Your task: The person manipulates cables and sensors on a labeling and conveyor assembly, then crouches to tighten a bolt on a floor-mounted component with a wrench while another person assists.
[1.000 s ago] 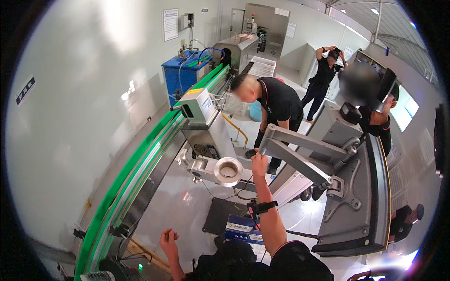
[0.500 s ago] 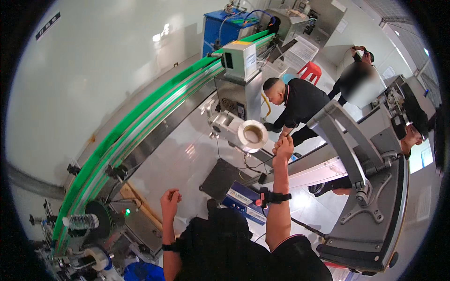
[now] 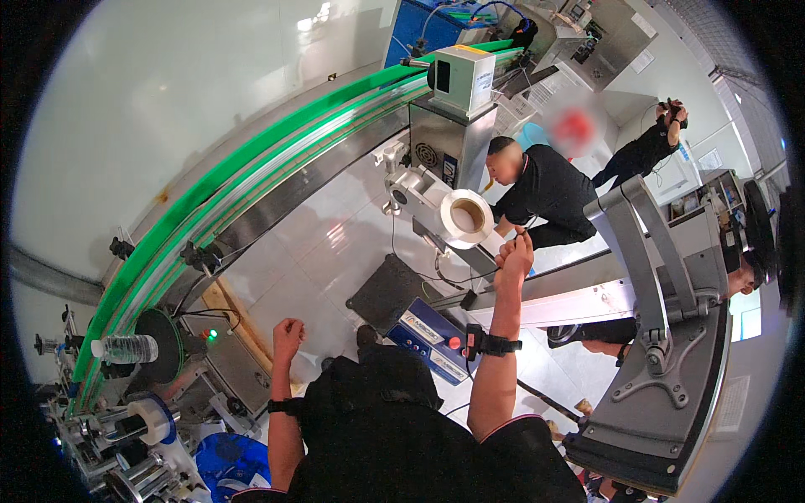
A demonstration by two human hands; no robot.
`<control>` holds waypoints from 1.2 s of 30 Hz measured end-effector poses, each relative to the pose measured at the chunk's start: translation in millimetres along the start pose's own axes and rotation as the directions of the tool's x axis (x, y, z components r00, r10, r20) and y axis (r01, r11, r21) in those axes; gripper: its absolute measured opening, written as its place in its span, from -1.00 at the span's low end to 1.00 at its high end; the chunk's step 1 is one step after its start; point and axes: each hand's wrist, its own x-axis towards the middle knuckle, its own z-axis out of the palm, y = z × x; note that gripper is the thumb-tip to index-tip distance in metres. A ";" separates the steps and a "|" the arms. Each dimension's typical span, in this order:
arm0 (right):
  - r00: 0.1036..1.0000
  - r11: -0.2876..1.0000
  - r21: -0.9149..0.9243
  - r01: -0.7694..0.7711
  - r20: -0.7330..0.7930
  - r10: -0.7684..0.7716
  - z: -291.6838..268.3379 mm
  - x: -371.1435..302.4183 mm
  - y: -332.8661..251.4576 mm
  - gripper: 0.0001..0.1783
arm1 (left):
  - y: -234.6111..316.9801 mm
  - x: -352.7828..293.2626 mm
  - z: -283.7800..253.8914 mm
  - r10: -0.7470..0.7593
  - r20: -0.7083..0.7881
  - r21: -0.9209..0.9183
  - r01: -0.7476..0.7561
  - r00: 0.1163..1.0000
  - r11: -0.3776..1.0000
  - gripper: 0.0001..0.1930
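Note:
My right hand [image 3: 514, 258] is stretched forward, its fingers pinched together beside a white roll [image 3: 448, 220] with a hollow core on a grey metal arm. What the pinch holds, if anything, is too small to make out. My left hand [image 3: 288, 337] hangs in the air at the left of my body with its fingers curled in, nothing visible in them. Below it on the left, a clear plastic bottle [image 3: 126, 349] lies on its side by the conveyor.
A green-railed conveyor [image 3: 251, 178] curves along the wall. A co-worker [image 3: 549, 197] bends beyond the roll; another person [image 3: 644, 151] stands farther back. At right is a grey bracketed panel [image 3: 662, 402]. A blue box [image 3: 429, 335] and a dark mat [image 3: 388, 293] lie on the floor.
The view has shifted, so the conveyor and machines sit differently in it. My left hand's fingers look more curled. The person at the back has turned and now has both hands raised to the head.

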 end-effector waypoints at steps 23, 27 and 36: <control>0.997 0.985 -0.168 0.048 -0.044 -0.056 -8.7 6.9 -23.8 -0.72 | -12.8 2.3 0.9 -0.049 -0.021 -0.063 0.047 0.999 0.997 -0.83; 0.993 0.990 -0.091 0.108 -0.047 -0.112 -4.1 14.0 -29.8 -0.71 | -7.3 4.2 9.1 -0.073 -0.026 -0.070 0.071 0.997 0.995 -0.83; 0.973 0.957 -0.198 0.210 -0.057 -0.226 -9.0 40.5 -33.9 -0.65 | -27.6 10.2 4.4 0.002 0.051 -0.107 0.004 0.999 0.994 -0.88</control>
